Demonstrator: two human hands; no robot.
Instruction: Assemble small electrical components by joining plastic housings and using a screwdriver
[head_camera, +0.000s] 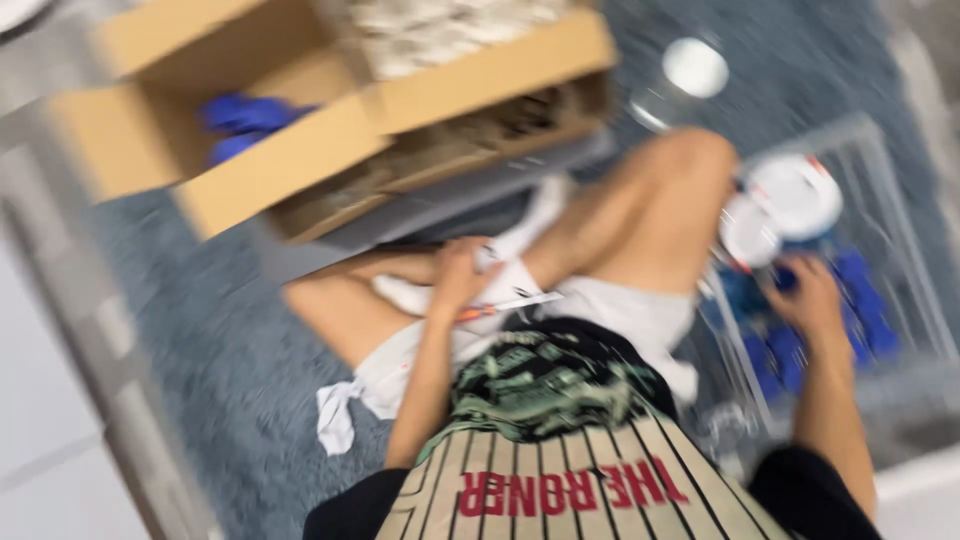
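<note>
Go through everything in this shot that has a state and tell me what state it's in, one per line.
Cardboard box: open, flaps spread, blue items inside.
Clear bin: open, holding blue items and white round lids.
Left hand: closed around a thin tool in the lap; blur hides details.
Right hand: reaching into the clear bin, touching a blue item; grip unclear.
White cloth: crumpled on the carpet.

grey-blue carpet (220, 340) underfoot — pale white floor edge (50, 420) at left, open cardboard box (300, 110) beyond; light even, view blurred.
</note>
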